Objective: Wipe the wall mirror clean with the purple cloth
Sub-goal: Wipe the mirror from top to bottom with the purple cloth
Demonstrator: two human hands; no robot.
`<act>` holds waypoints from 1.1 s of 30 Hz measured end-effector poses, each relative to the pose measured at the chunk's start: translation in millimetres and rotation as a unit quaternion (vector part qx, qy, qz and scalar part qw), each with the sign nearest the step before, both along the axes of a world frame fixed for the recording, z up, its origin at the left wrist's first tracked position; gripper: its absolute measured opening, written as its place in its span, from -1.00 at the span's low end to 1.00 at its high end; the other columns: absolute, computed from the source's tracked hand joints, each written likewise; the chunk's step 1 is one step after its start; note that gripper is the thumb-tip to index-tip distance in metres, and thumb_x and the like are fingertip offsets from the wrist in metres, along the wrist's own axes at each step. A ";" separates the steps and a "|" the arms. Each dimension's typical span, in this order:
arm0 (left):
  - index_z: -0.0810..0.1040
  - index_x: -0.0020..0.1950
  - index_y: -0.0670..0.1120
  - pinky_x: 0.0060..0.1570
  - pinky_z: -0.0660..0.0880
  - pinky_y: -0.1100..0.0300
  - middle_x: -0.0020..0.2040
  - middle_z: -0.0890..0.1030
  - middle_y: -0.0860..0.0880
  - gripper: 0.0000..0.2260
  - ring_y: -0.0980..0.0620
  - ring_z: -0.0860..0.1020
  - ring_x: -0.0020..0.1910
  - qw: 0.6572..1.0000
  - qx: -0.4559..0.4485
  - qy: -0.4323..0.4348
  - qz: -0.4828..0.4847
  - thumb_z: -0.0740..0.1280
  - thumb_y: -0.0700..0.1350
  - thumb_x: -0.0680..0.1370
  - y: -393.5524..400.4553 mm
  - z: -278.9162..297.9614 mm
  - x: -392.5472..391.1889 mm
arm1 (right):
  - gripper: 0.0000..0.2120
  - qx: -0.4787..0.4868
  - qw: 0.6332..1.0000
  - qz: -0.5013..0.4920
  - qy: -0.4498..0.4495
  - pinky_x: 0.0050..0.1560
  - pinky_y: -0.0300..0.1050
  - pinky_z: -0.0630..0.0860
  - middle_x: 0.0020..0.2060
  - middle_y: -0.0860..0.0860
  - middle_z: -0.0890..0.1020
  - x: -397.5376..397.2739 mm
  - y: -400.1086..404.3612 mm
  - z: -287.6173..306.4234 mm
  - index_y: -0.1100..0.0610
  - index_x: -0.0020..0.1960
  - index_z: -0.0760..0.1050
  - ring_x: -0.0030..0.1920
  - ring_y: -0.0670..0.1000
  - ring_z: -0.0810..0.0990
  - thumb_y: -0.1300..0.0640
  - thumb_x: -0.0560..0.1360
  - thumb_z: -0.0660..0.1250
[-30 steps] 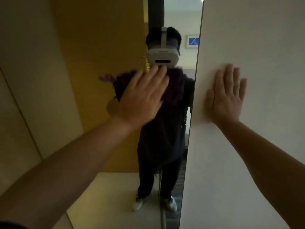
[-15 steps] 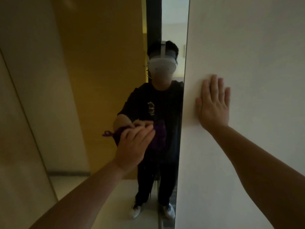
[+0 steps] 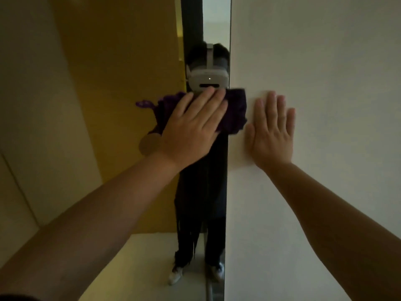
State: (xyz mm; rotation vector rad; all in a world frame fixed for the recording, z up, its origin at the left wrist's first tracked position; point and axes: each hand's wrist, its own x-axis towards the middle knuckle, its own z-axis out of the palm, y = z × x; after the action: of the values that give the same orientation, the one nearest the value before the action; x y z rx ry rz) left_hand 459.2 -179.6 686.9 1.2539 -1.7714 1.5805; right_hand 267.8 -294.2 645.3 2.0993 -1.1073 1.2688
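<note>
A tall wall mirror (image 3: 121, 61) fills the left and middle of the view, its right edge meeting a white wall. My left hand (image 3: 193, 127) lies flat with fingers spread and presses the purple cloth (image 3: 235, 111) against the glass near that edge, at chest height. The cloth bunches out on both sides of my hand and overlaps the white wall a little. My right hand (image 3: 271, 131) rests flat on the white wall, just right of the cloth, holding nothing. The mirror reflects a person in dark clothes wearing a white headset.
The white wall (image 3: 314, 61) stands out to the right of the mirror. In the reflection I see a yellow door or panel (image 3: 117, 40), pale wall panels on the left and a light floor (image 3: 147, 263) below.
My left hand has swept the cloth up the mirror from waist height and to the right, reaching the mirror's right edge. My right hand stays flat on the wall.
</note>
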 end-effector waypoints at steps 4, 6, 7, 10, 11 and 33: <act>0.38 0.50 -0.13 0.44 0.27 -0.14 0.53 0.33 -0.12 -0.56 -0.13 0.26 0.53 0.999 0.027 -0.025 -0.017 0.27 -0.09 0.62 6.1 -117.1 15.7 | -0.43 -0.013 1.000 0.001 -0.011 0.55 0.16 -0.22 0.60 0.18 -0.06 1.6 0.7 -0.5 0.12 0.62 -0.13 0.59 0.18 -0.14 -0.07 0.69 -0.09; 0.34 0.53 -0.10 0.46 0.24 -0.10 0.54 0.32 -0.08 -0.51 -0.09 0.25 0.54 0.997 0.061 -0.041 0.001 0.28 -0.12 0.59 15.5 -176.7 25.8 | -0.43 -0.020 1.000 0.004 -0.016 0.55 0.18 -0.21 0.60 0.20 -0.04 2.5 3.9 1.4 0.15 0.61 -0.10 0.59 0.22 -0.11 -0.04 0.70 -0.06; 0.32 0.54 -0.08 0.46 0.22 -0.08 0.55 0.31 -0.05 -0.50 -0.07 0.24 0.54 0.996 0.077 -0.040 0.007 0.28 -0.12 0.59 20.6 -202.1 30.3 | -0.43 -0.018 1.000 0.003 -0.016 0.55 0.19 -0.21 0.60 0.21 -0.04 2.3 5.3 2.1 0.15 0.61 -0.11 0.59 0.23 -0.11 -0.04 0.70 -0.05; 0.31 0.55 -0.04 0.44 0.24 -0.05 0.55 0.28 -0.01 -0.51 -0.05 0.26 0.53 0.993 0.117 -0.001 0.012 0.26 -0.12 0.60 35.1 -240.2 34.0 | -0.42 0.007 1.000 -0.011 -0.001 0.56 0.22 -0.20 0.60 0.21 -0.08 -0.2 12.5 4.2 0.14 0.61 -0.16 0.59 0.23 -0.15 -0.06 0.70 -0.08; 0.34 0.53 -0.04 0.42 0.27 -0.05 0.55 0.29 0.00 -0.54 -0.04 0.28 0.52 0.992 0.124 0.013 0.009 0.24 -0.14 0.62 37.5 -240.4 32.1 | -0.42 0.018 1.000 -0.017 0.009 0.56 0.22 -0.20 0.60 0.20 -0.11 -1.7 15.7 5.6 0.13 0.61 -0.19 0.59 0.22 -0.17 -0.07 0.70 -0.09; 0.52 0.34 -0.20 0.13 0.46 -0.09 0.36 0.53 -0.12 -0.65 -0.14 0.50 0.30 0.977 0.115 0.177 -0.005 0.33 -0.30 0.54 227.2 -192.4 232.5 | -0.42 0.065 0.979 0.110 0.156 0.55 0.06 -0.31 0.59 -0.03 -0.19 173.8 209.6 -125.0 0.09 0.61 0.07 0.59 0.03 -0.23 -0.10 0.65 -0.06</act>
State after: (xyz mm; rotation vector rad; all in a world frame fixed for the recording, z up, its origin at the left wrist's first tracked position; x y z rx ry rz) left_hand 691.7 47.6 494.5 1.5214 -1.7546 1.0811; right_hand 441.6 -84.6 520.3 2.4714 -0.8589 0.9330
